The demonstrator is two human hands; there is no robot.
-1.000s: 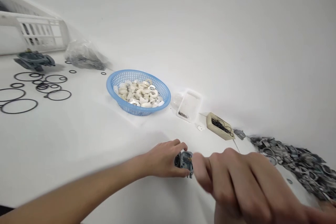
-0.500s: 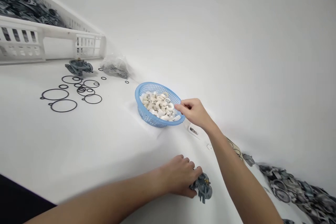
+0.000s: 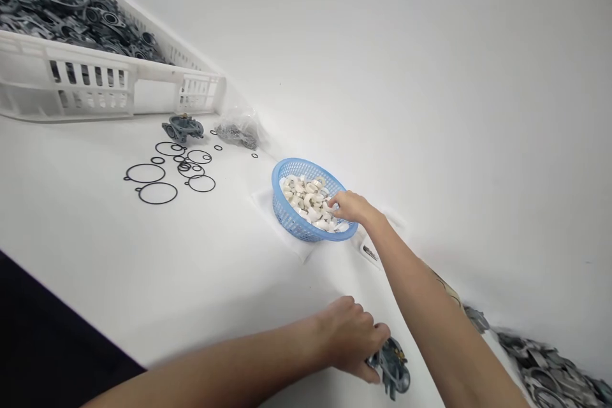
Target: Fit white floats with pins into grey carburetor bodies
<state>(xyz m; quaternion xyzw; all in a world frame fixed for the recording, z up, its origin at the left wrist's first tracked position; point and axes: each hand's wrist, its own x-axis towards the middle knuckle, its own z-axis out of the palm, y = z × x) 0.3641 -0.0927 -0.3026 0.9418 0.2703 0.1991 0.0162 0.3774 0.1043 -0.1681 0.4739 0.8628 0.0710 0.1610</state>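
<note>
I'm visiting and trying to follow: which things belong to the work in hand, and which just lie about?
Seemingly in use:
- grey metal part, held in left hand
- white ring-shaped pieces in blue plastic basket, at right hand

Apparently lying about:
- thin black rings
- clear plastic bag
- white slatted crate

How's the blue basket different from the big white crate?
The blue basket is round; the white crate has long, straight sides. The basket holds white pieces; the crate holds dark grey metal parts. The right hand is at the basket, while neither hand is at the crate. Both have walls with openings.
</note>
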